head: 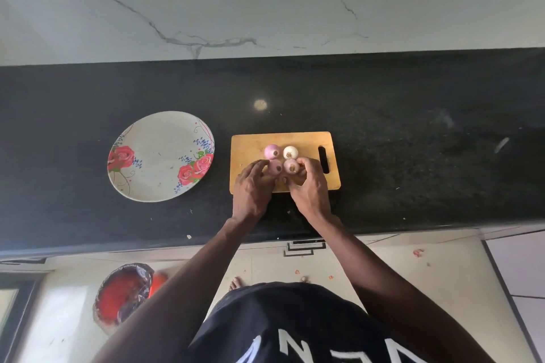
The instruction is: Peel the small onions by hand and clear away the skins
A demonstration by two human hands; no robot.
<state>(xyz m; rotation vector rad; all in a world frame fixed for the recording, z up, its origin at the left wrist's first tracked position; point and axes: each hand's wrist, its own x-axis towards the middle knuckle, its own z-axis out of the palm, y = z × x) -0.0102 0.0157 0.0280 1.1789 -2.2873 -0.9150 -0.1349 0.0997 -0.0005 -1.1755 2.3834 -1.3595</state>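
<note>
Several small peeled onions sit in a tight cluster on a wooden cutting board [250, 141]. At the back stand a pink onion [272, 151] and a white onion [290, 152]. My left hand [252, 186] curls its fingers round the front left purple onion [275, 167]. With my right hand [309, 186] I hold the front right pale onion [291, 166] between fingers and thumb. Both hands rest on the board's near half. No loose skins show on the board.
A floral plate [153, 156] lies bare on the black counter [413, 141] left of the board. Below the counter's front edge, a bin with a dark liner [124, 295] stands on the floor at left. Bits of onion skin [417, 252] dot the floor tiles.
</note>
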